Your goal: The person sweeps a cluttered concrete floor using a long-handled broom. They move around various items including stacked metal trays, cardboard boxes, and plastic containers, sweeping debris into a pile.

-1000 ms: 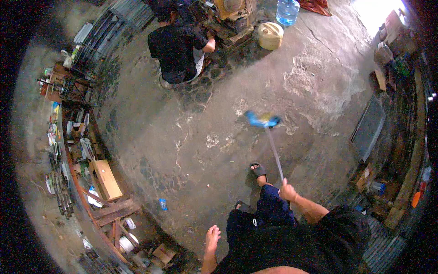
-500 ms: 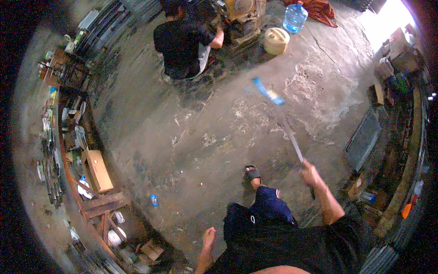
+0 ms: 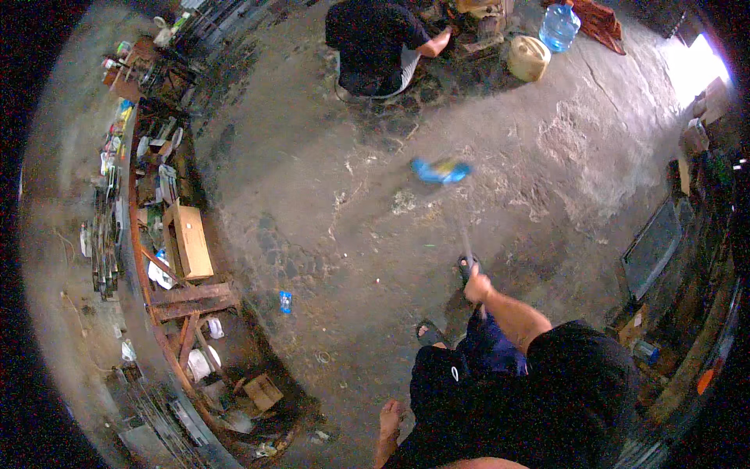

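Note:
My right hand [image 3: 478,288] is closed round the handle of a long-handled broom [image 3: 442,171] with a blue head. The pale handle is thin and smeared by motion; the head is blurred too, out in front over the concrete floor. Low in the view, my left hand [image 3: 391,414] hangs beside my dark shorts, its fingers loosely curled with nothing visible in them. Below the right hand, my sandalled feet [image 3: 429,334] stand on the floor. A small blue wrapper [image 3: 286,302] lies on the floor to the left.
Ahead, a person in black [image 3: 371,47] sits low, near a cream jug [image 3: 529,59] and a blue water bottle [image 3: 559,29]. A cluttered shelf with a cardboard box [image 3: 192,241] runs along the left. A grey panel [image 3: 651,248] leans at the right.
The broom head has swung left and nearer, and my right hand has moved left with the handle. My view has shifted, and both feet now show.

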`<action>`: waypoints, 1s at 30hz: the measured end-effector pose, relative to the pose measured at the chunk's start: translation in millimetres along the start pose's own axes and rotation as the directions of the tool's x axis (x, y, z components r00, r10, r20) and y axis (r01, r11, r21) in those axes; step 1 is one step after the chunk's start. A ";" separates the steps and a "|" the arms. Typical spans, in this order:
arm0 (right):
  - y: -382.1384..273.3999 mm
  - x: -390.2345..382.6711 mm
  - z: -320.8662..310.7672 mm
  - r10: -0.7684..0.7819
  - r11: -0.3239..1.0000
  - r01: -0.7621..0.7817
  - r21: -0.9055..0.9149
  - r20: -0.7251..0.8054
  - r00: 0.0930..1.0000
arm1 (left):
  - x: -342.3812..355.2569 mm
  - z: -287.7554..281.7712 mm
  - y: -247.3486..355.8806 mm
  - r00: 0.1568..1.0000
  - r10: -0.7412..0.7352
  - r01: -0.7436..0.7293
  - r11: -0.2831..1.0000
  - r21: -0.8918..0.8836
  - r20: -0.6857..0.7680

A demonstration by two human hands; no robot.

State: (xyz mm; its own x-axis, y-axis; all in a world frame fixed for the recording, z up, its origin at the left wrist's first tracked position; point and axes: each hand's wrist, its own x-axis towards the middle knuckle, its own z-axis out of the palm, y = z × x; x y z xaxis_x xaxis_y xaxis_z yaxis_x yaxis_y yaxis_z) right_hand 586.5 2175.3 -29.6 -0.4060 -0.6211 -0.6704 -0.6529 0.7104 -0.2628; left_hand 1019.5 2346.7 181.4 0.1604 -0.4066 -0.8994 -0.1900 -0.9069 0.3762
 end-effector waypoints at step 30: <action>-146.9 -210.0 82.2 -0.718 0.421 0.906 0.046 0.628 0.301 | -81.1 -49.2 -241.2 0.922 -0.375 0.244 0.751 -0.614 -0.092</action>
State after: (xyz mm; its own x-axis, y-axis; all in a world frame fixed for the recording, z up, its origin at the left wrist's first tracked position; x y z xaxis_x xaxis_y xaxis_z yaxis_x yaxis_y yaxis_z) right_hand 820.3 2228.6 92.7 0.7477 -0.4891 -0.4492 -0.6131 -0.2487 -0.7498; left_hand 1099.9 2593.0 174.6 0.3084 -0.0452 -0.9502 0.4912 -0.8478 0.1997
